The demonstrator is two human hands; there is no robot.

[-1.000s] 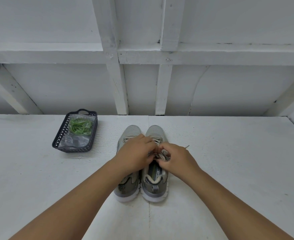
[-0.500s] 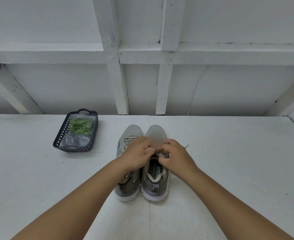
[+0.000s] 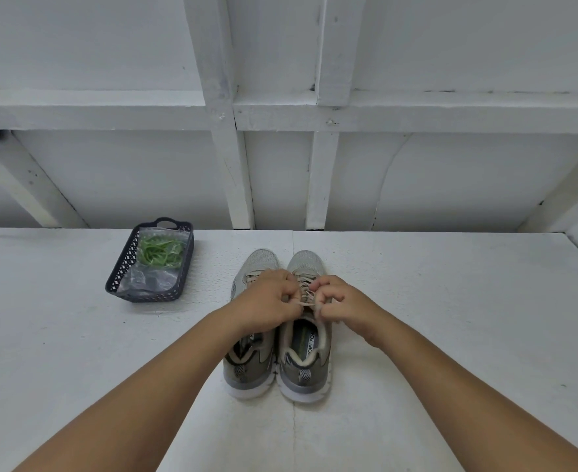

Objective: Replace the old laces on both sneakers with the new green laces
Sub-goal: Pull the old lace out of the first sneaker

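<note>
Centrally, left hand [image 3: 270, 301] and right hand [image 3: 340, 300] fingers pinching old lace [image 3: 306, 299], knot hidden, left sneaker [image 3: 252, 338] half covered

Grey sneakers [image 3: 280, 335] with apparently beige laces [image 3: 306, 294]; green laces [image 3: 160, 252] in dark basket [image 3: 124, 264].

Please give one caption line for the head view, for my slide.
Both hands, left and right, pinch the old lace on the right sneaker; green laces wait in basket.

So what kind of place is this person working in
Probably a plain workshop or shed-like space, though that's a guess: a bare white-painted work surface, a white wall with exposed painted framing beams, and only a small dark basket and the sneakers set out.
</note>
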